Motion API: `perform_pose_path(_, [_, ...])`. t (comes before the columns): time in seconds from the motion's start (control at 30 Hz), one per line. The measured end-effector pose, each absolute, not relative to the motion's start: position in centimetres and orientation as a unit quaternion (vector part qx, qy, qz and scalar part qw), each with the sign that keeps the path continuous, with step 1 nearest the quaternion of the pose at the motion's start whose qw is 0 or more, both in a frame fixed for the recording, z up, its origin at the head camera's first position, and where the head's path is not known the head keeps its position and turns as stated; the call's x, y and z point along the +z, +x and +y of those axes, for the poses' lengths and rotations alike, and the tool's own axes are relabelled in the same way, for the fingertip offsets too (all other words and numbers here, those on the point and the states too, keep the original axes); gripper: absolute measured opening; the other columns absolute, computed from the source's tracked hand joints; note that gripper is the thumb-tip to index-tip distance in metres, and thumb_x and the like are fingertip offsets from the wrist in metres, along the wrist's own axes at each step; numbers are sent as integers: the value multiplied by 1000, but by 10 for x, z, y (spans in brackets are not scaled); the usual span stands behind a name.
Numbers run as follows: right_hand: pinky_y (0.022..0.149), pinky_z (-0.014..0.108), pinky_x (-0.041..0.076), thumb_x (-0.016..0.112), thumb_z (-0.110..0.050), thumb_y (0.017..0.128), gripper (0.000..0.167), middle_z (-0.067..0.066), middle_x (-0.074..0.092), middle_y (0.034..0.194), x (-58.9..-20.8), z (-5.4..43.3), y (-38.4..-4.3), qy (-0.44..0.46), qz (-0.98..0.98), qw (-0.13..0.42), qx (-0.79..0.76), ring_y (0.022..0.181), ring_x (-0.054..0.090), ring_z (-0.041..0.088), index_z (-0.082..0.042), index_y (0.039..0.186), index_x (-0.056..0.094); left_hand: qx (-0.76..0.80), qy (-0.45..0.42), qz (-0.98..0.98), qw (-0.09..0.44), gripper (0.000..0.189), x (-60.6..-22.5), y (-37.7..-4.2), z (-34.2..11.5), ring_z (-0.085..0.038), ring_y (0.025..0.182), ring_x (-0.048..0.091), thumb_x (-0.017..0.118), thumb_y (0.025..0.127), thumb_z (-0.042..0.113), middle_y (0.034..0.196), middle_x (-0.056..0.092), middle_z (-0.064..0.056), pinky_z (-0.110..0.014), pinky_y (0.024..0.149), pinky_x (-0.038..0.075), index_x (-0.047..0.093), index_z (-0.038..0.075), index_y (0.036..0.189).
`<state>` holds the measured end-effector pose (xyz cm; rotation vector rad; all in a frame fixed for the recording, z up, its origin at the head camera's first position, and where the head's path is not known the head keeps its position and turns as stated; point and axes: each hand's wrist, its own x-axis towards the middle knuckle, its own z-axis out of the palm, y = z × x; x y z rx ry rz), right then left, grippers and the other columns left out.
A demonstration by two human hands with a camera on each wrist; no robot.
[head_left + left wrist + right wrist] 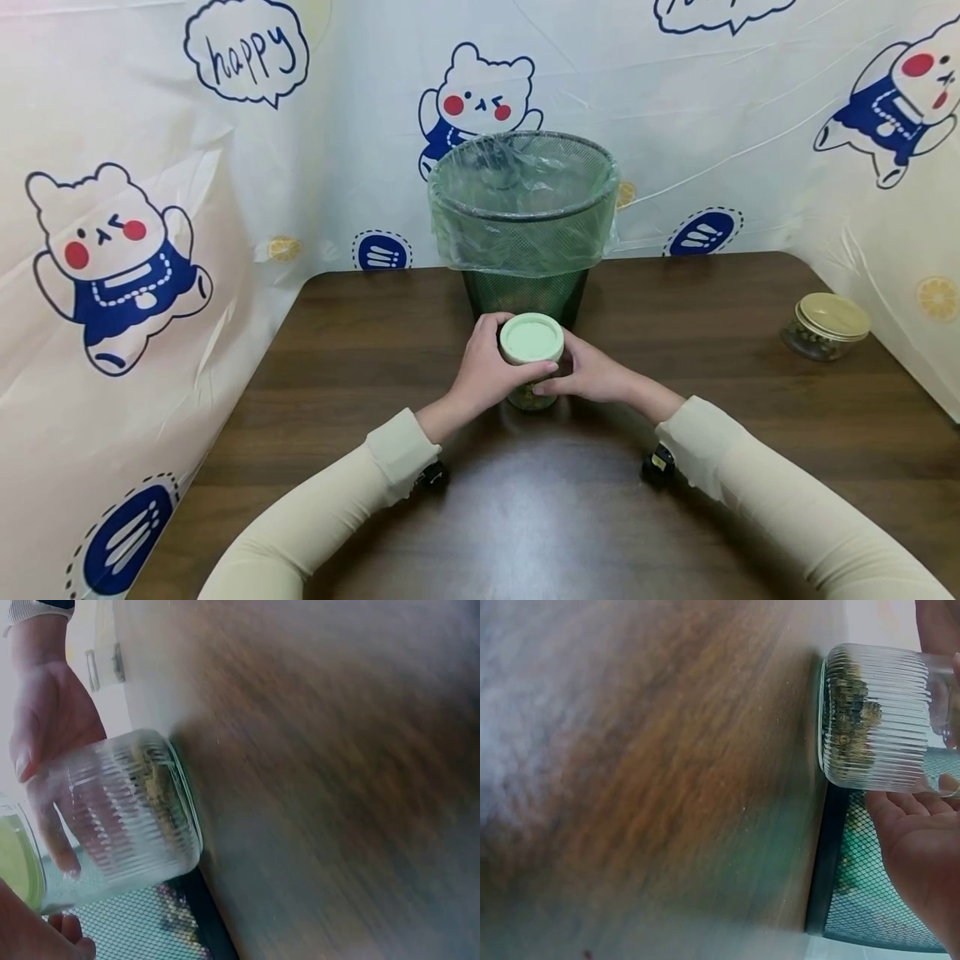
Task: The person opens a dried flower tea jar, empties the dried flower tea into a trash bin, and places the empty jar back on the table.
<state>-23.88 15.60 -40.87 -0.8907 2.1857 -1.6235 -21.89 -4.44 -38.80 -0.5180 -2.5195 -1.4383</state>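
Observation:
A ribbed clear glass jar with a pale green lid stands on the table in front of the mesh bin. Small brownish pieces lie in its bottom, seen through the ribbed glass in the right wrist view. My left hand grips the jar's left side near the top, its thumb across the front just below the lid. From the other side my right hand holds the jar, thumb in front and lower than the left one. Part of the right hand shows through the glass in the left wrist view.
Behind the jar stands a dark mesh waste bin lined with a translucent green bag. A low clear jar with a yellowish lid sits at the table's far right. A printed cloth hangs around the brown table.

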Motion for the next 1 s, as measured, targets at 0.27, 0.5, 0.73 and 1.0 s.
perform_pose_path(0.27, [98, 42, 42, 79, -8, 81, 82, 7, 43, 141, -409, 156, -238, -301, 766, 129, -554, 124, 47, 22, -10, 147, 30, -494, -178, -846, 91, 87, -388, -218, -46, -18, 110, 49, 90, 64, 41, 124, 48, -2, -40, 91, 43, 46, 7, 131])
perform_pose_path(0.5, [100, 48, 39, 79, -9, 81, 83, 10, 40, 143, -407, 157, -237, -298, 779, 120, -539, 128, 42, 26, -7, 148, 29, -495, -256, -828, 62, 87, -389, -228, -59, -18, 120, 45, 88, 70, 28, 133, 45, -4, -43, 99, 39, 42, 3, 139])
perform_pose_path(0.73, [102, 50, 36, 80, -10, 81, 85, 11, 39, 144, -403, 157, -239, -294, 781, 136, -534, 130, 40, 27, -6, 149, 28, -500, -329, -801, 12, 84, -384, -244, -70, -19, 124, 43, 85, 74, 20, 138, 44, -10, -44, 102, 36, 39, 0, 141])
perform_pose_path(1.0, [106, 51, 30, 79, -10, 81, 85, 12, 39, 143, -401, 159, -242, -300, 777, 158, -530, 131, 37, 27, -5, 148, 27, -519, -368, -770, -40, 89, -383, -255, -76, -21, 124, 44, 81, 76, 40, 137, 45, -12, -40, 103, 35, 38, -3, 142])
